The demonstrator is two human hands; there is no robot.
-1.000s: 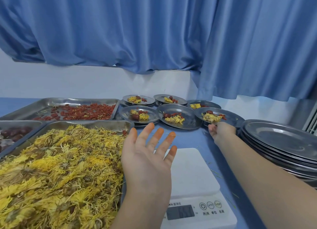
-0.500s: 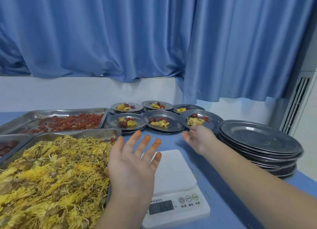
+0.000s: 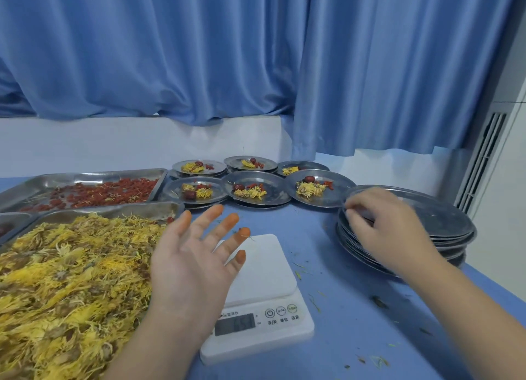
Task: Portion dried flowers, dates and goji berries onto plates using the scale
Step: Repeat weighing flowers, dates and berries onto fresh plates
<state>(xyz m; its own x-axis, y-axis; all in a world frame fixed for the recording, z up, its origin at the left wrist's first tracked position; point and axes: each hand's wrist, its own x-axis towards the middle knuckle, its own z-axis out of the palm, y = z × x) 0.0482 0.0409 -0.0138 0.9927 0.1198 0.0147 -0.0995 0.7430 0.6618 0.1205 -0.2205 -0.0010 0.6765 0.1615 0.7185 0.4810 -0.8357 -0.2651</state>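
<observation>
Plate-fetching, I judge: fingers of my right hand (image 3: pixel 390 231) curl on the rim of the top empty plate (image 3: pixel 432 217). Fingers of my left hand (image 3: pixel 190 268) hover spread, holding nothing, above the scale (image 3: pixel 264 265). Next, that plate must cross leftward onto it.

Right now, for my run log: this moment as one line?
left hand: open, over scale | right hand: on top plate of stack, grip blurred | filled plates: behind scale

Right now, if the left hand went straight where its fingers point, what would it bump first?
Probably the middle front plate, with flowers and a date on it. The left hand hovers open above the table, so height is unclear.
</observation>
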